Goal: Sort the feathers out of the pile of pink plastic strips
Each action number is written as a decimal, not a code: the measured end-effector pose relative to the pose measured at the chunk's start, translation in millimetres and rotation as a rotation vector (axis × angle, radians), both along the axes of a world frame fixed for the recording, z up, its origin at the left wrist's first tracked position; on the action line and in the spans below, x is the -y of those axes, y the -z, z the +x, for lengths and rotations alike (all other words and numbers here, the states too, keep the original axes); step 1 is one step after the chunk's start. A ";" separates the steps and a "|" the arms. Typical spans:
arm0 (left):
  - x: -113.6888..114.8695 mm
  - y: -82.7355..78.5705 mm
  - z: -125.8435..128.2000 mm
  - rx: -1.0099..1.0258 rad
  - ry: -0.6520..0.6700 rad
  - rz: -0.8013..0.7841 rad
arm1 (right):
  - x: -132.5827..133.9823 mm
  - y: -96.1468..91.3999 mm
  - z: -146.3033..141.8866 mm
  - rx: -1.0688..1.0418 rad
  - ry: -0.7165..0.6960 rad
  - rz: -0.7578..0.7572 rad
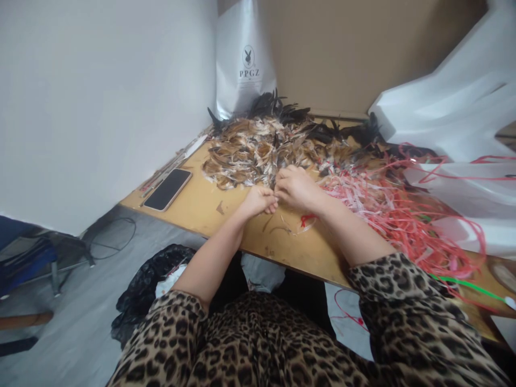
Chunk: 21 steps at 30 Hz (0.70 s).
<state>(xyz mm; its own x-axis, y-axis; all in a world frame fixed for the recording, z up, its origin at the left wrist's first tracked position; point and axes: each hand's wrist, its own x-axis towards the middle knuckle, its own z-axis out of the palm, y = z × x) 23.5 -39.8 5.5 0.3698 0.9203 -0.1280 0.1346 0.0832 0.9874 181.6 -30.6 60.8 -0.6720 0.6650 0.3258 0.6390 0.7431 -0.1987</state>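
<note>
My left hand and my right hand meet over the front part of the wooden table, their fingertips close together. Both are closed in a pinch; whatever is between the fingers is too small to make out. Just beyond them spreads a heap of brown, white and black feathers. Right of my right hand lies a tangle of red and pink ribbon strands. A small red bit of string and a few loose feather scraps rest on the table near my wrists.
A dark-screened phone lies at the table's left. A white printed bag stands behind the feathers; white plastic sheeting rises at the right. A green strip lies at the right edge. A black bag sits on the floor.
</note>
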 end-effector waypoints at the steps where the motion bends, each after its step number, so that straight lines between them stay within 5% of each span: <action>1: 1.9 -1.5 -0.7 -0.002 0.081 0.003 | -2.0 -0.8 4.0 -0.012 -0.036 -0.094; 3: 5.9 -5.3 -2.2 0.032 0.235 -0.012 | -6.9 -2.1 14.3 -0.080 -0.126 -0.350; 6: 9.5 -10.0 -4.7 0.187 0.231 -0.092 | -12.3 -3.9 26.9 -0.275 -0.239 -0.614; 11: 8.3 -10.5 -8.3 0.519 0.099 -0.322 | -9.4 3.0 15.2 -0.600 -0.159 -0.654; 15: 7.8 -9.1 -8.7 0.745 0.143 -0.441 | -4.4 17.8 -4.0 -0.891 -0.022 -0.798; 21: 6.8 -9.2 -7.4 0.827 0.196 -0.547 | -0.3 17.5 -10.8 -0.969 -0.028 -0.851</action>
<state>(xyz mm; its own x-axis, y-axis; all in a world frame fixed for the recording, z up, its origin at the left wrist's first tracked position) 16.0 -46.6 14.7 0.6721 0.7253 -0.1490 -0.5148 0.6023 0.6101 170.8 -30.2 43.3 -0.4180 0.8926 0.1690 -0.0449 0.1655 -0.9852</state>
